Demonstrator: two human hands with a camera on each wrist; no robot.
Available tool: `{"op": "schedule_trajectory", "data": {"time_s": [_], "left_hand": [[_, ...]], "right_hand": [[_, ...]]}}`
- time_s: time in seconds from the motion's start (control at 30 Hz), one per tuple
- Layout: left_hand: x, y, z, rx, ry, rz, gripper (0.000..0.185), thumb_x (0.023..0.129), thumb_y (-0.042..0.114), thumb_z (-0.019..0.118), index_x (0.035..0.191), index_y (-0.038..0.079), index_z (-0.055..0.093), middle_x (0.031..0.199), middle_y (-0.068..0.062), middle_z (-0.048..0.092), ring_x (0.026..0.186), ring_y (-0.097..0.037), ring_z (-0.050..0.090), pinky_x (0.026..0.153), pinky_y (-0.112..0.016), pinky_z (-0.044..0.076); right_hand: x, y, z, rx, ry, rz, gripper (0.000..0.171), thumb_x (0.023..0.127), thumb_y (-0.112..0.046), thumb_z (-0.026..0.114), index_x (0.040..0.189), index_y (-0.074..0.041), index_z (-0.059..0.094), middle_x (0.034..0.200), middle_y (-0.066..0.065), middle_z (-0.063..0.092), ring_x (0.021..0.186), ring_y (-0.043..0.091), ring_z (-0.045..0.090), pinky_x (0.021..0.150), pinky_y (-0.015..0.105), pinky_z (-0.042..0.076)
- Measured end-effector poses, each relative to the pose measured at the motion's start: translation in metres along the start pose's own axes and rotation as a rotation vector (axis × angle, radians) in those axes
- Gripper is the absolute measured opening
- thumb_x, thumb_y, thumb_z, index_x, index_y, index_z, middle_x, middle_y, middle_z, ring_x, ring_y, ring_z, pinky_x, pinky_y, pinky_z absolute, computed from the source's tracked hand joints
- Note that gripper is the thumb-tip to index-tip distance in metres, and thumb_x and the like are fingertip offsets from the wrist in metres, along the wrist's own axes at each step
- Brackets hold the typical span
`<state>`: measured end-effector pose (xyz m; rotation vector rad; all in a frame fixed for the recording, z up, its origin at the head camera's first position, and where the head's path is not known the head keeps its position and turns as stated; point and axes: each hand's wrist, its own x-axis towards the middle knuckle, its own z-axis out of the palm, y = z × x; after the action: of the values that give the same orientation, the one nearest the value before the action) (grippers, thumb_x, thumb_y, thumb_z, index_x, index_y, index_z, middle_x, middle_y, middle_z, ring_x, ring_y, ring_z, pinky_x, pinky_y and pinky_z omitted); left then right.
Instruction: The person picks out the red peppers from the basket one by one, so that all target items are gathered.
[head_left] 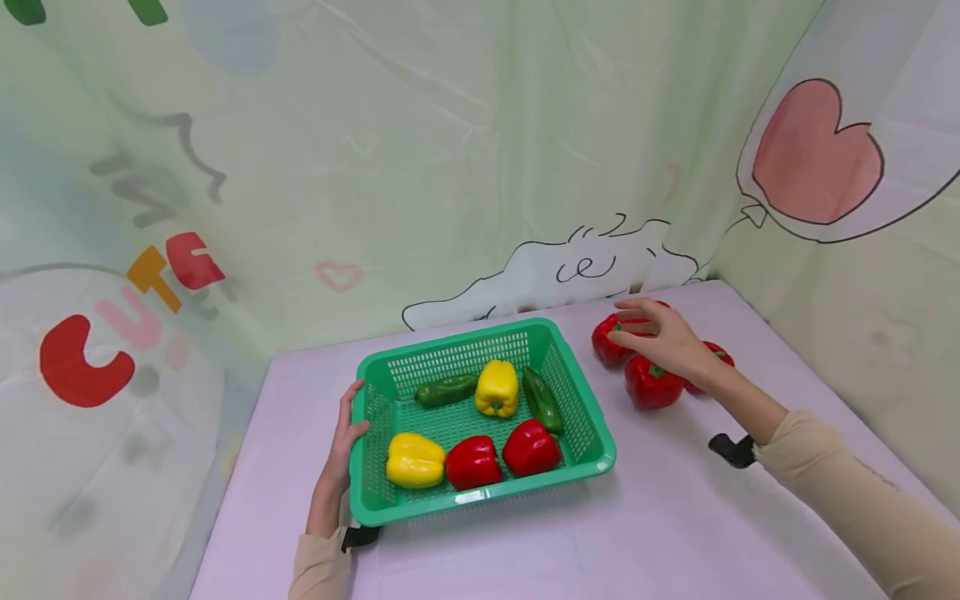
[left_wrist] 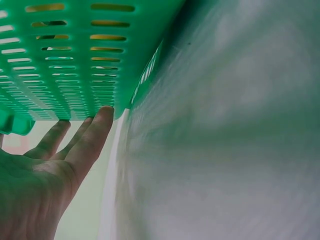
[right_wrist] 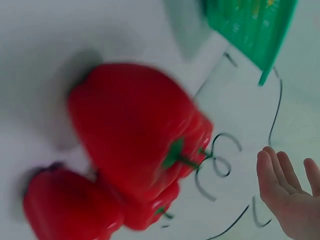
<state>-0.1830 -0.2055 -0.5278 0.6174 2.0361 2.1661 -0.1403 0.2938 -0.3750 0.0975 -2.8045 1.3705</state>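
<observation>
My left hand (head_left: 345, 433) holds the left side of a green plastic basket (head_left: 592, 417), its thumb at the rim. In the left wrist view, the fingers (left_wrist: 92, 142) reach along the slotted wall. Inside the basket lie two yellow bell peppers (head_left: 416, 461), two red bell peppers (head_left: 473, 463) and two long green peppers (head_left: 543, 400). My right hand (head_left: 669, 337) hovers over a group of red bell peppers (head_left: 651, 385) right of the basket, fingers parted around nothing. The right wrist view shows it apart from the large red bell pepper (right_wrist: 132, 120).
A pale lilac tabletop (head_left: 675, 517) carries everything. Light green printed curtains (head_left: 420, 167) stand behind the table and at its sides. Black wrist straps (head_left: 731, 451) sit at the sleeves.
</observation>
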Motion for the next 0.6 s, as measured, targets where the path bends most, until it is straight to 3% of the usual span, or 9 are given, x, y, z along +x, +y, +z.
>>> {"op": "schedule_trajectory", "data": {"time_s": [0.2, 0.33, 0.6], "left_hand": [[0.001, 0.000, -0.001, 0.014, -0.001, 0.003, 0.063, 0.098, 0.013, 0.035, 0.156, 0.013, 0.009, 0.161, -0.017, 0.010, 0.134, -0.035, 0.026, 0.100, -0.021, 0.039], [-0.001, -0.002, -0.001, 0.026, 0.007, -0.003, 0.063, 0.098, 0.015, 0.035, 0.156, 0.014, 0.010, 0.160, -0.017, 0.012, 0.133, -0.035, 0.027, 0.099, -0.022, 0.039], [-0.001, 0.000, -0.001, 0.026, -0.010, -0.001, 0.064, 0.098, 0.014, 0.034, 0.156, 0.013, 0.008, 0.161, -0.019, 0.008, 0.136, -0.037, 0.023, 0.100, -0.021, 0.038]], "right_hand": [[0.006, -0.024, 0.034, 0.019, -0.059, -0.127, 0.062, 0.091, -0.024, 0.069, 0.143, -0.001, 0.043, 0.138, 0.025, 0.051, 0.121, 0.045, 0.053, 0.090, 0.054, 0.050], [0.007, -0.042, 0.061, 0.031, -0.146, -0.189, 0.060, 0.089, -0.020, 0.071, 0.139, 0.001, 0.046, 0.135, 0.026, 0.054, 0.119, 0.045, 0.054, 0.093, 0.054, 0.048], [0.005, -0.055, 0.107, -0.113, -0.399, -0.188, 0.061, 0.085, -0.027, 0.075, 0.134, 0.000, 0.052, 0.132, 0.022, 0.056, 0.116, 0.039, 0.055, 0.087, 0.049, 0.053]]}}
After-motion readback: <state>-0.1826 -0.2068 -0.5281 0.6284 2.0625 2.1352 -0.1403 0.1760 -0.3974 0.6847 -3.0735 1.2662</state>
